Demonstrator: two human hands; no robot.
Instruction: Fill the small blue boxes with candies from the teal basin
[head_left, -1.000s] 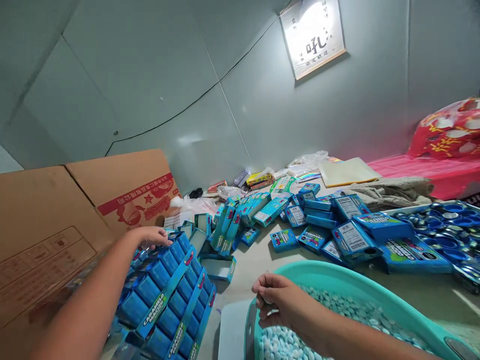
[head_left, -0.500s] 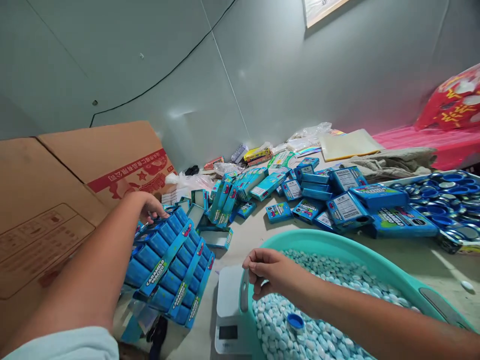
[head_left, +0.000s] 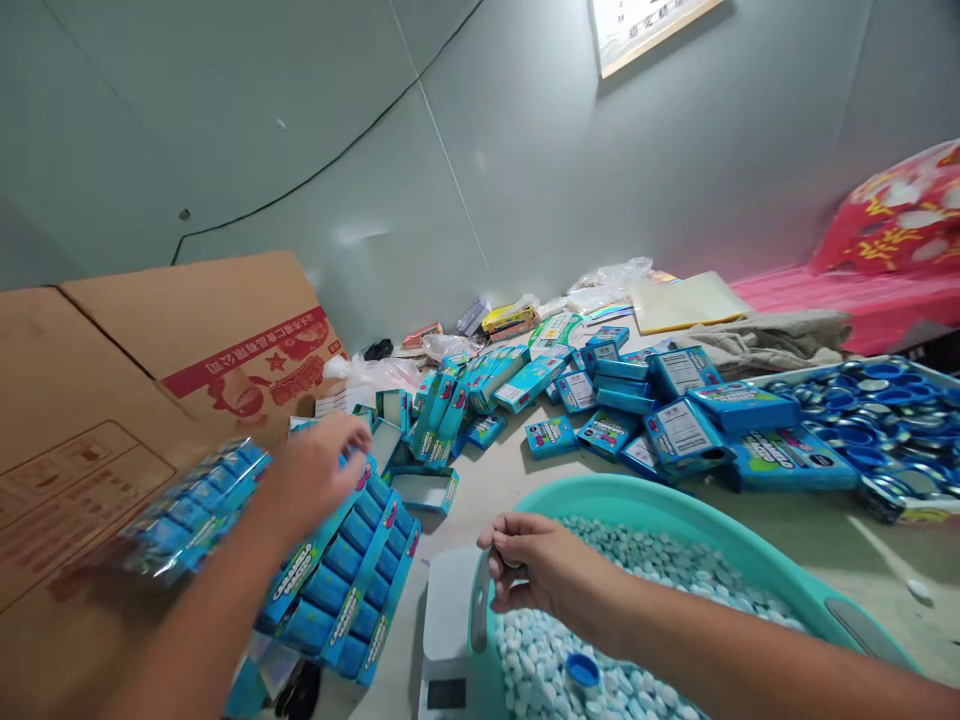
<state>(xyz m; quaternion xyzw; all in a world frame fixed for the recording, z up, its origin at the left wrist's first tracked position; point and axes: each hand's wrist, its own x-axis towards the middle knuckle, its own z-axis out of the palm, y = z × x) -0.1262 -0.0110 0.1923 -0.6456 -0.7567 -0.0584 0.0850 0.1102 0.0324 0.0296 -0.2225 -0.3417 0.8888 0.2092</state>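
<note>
My left hand [head_left: 319, 480] is smeared by motion above a stack of blue display packs [head_left: 352, 570] at the lower left. Its fingers look curled, but I cannot tell whether they hold anything. A blurred clear-wrapped pack of blue boxes [head_left: 187, 505] hangs tilted just left of that forearm, in front of the cardboard. My right hand [head_left: 536, 565] is at the near rim of a teal basin [head_left: 675, 500], fingers pinched on something small I cannot make out. The basin holds a heap of pale blue tablets [head_left: 540, 650], with a blue cap [head_left: 583, 668] lying among them.
A white scale [head_left: 446, 640] stands against the basin's left side. Loose blue boxes [head_left: 600, 400] litter the middle of the table. A tray of blue tin lids [head_left: 885, 400] lies at the right, an open cardboard carton [head_left: 90, 430] at the left, and red bedding [head_left: 885, 290] at the far right.
My left hand has swung from the far edge of the pack stack to above it, and a wrapped pack now shows left of the arm. The right hand has stayed pinched at the basin rim.
</note>
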